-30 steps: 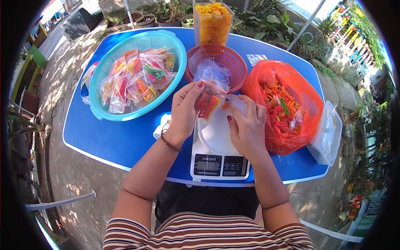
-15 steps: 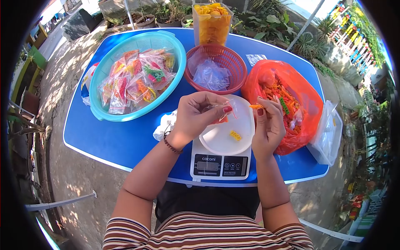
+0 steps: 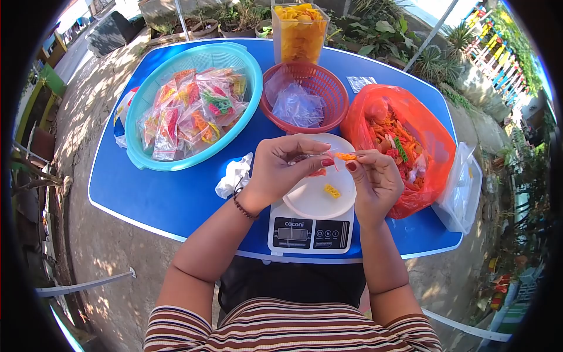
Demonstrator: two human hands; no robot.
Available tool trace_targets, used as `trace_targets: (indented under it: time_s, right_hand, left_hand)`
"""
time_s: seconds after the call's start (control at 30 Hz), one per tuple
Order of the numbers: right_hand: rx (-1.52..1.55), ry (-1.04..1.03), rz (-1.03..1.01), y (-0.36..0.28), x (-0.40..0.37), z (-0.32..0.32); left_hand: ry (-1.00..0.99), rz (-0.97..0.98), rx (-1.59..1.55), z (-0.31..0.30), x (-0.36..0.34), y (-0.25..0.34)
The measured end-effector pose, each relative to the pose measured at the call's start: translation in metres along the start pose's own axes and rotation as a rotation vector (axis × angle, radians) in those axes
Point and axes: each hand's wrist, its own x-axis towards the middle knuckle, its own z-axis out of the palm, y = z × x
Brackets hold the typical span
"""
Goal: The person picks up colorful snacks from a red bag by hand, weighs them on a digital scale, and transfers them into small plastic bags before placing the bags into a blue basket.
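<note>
My left hand point(image 3: 287, 167) pinches a small clear plastic bag point(image 3: 317, 172) with reddish pieces inside, over the white plate of a kitchen scale point(image 3: 311, 234). Between the thumb and fingers of my right hand point(image 3: 375, 179) is an orange snack piece point(image 3: 346, 156), held right at the bag's mouth. A yellow spiral snack piece point(image 3: 332, 190) lies on the plate below. To the right of my right hand, an open red plastic bag point(image 3: 437, 170) holds many orange and red pieces, with a green one among them.
A turquoise basket point(image 3: 253, 105) of filled bags stands at the left. Behind the scale is a red basket point(image 3: 340, 97) with empty clear bags. A tub of yellow chips point(image 3: 300, 35), crumpled white tissue point(image 3: 236, 176) and a clear container point(image 3: 466, 199) share the blue table point(image 3: 158, 199).
My right hand has brought the orange piece leftward and slightly down to the bag's opening. My left hand keeps its pinch on the bag and has shifted slightly.
</note>
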Motion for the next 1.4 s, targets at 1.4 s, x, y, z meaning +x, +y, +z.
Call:
trace_targets:
  time_s: [1.4]
  right_hand:
    - [0.027,0.154,0.010,0.001,-0.001,0.001]
  left_hand:
    - [-0.086,0.009,-0.064,0.000,0.001,-0.005]
